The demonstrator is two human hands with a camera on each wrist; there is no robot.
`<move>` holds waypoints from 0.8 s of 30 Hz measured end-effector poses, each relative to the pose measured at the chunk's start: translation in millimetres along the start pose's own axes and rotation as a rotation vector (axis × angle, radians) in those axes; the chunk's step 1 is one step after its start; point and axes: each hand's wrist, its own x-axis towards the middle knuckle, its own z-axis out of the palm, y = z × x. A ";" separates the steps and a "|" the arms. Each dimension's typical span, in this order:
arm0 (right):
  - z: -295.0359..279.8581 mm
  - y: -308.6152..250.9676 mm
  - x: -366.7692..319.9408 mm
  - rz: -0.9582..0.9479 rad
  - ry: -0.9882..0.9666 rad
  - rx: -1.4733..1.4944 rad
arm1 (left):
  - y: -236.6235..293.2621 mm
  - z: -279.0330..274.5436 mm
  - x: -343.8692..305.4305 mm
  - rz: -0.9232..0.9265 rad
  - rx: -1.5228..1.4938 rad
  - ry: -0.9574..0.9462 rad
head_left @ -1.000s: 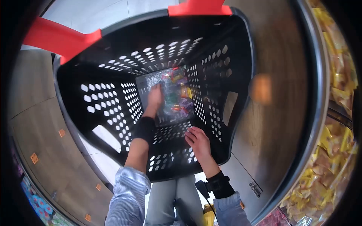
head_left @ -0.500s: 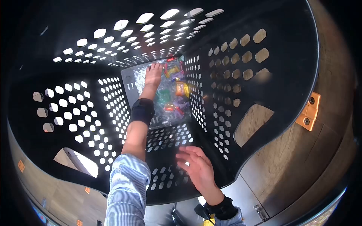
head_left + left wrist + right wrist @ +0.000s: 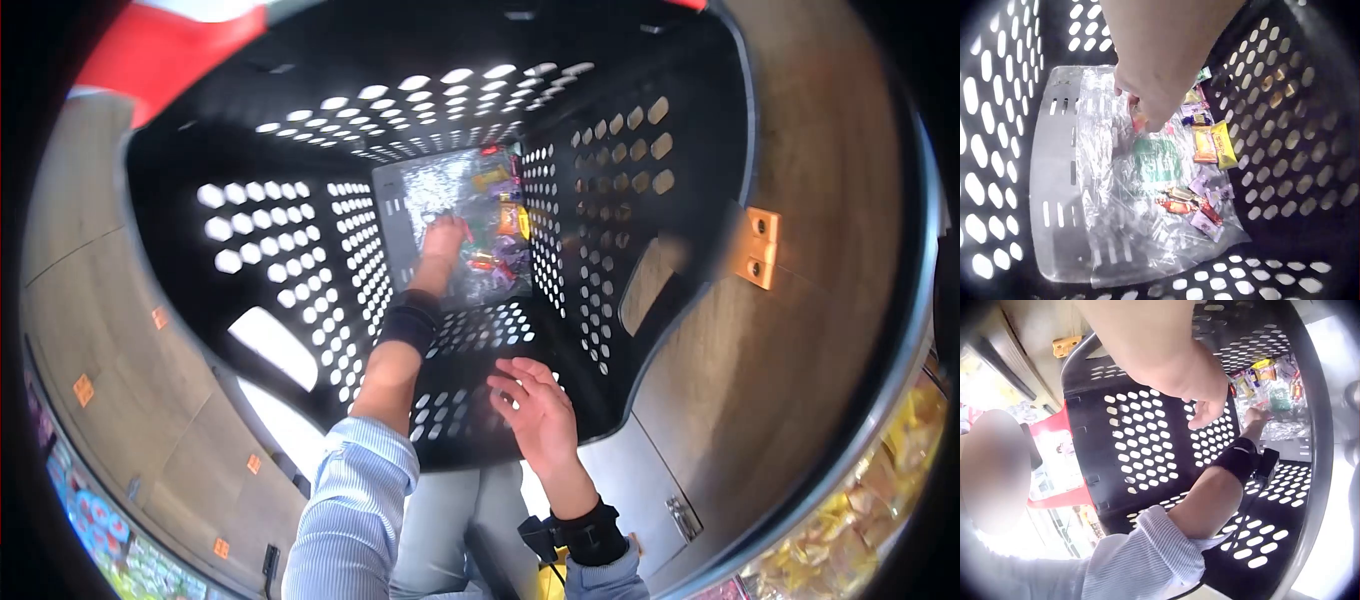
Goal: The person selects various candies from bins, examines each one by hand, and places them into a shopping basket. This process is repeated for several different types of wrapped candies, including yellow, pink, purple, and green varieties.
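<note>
Deep in the black basket (image 3: 690, 130), my left hand (image 3: 443, 243) is over a clear plastic bag (image 3: 1116, 187). Its fingers curl down and appear to pinch a small red-pink piece (image 3: 1138, 119) there; whether it is a wrapper or part of the bag, I cannot tell. Beside it in the left wrist view lie orange (image 3: 1204, 145) and yellow (image 3: 1224, 146) packets, with red (image 3: 1179, 207) and purple (image 3: 1207, 225) wrapped candies nearer the front. My right hand (image 3: 543, 415), holding nothing, hovers inside the near rim with loosely bent fingers.
Perforated walls surround both hands. Red handle parts (image 3: 170, 60) rise at the basket's far left. Wooden panels stand at both sides, with an orange hinge (image 3: 760, 248) at right. Yellow-wrapped goods (image 3: 850, 525) fill a display at lower right.
My left hand has gone from lying spread over the bag to curled fingers, lower on the bag. The right hand remains near the basket's front edge. The head view has shifted.
</note>
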 end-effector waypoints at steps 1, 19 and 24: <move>3.2 -1.2 -11.2 -0.002 -0.002 -0.007 | 5.8 -19.3 -16.3 -0.010 -0.022 -0.038; 62.4 -63.2 -264.0 -0.214 -0.324 0.044 | 79.7 -348.7 -298.1 0.011 -1.002 0.097; 72.3 -71.4 -331.9 -0.316 -0.336 0.000 | 104.6 -450.8 -384.5 -0.009 -1.635 -0.093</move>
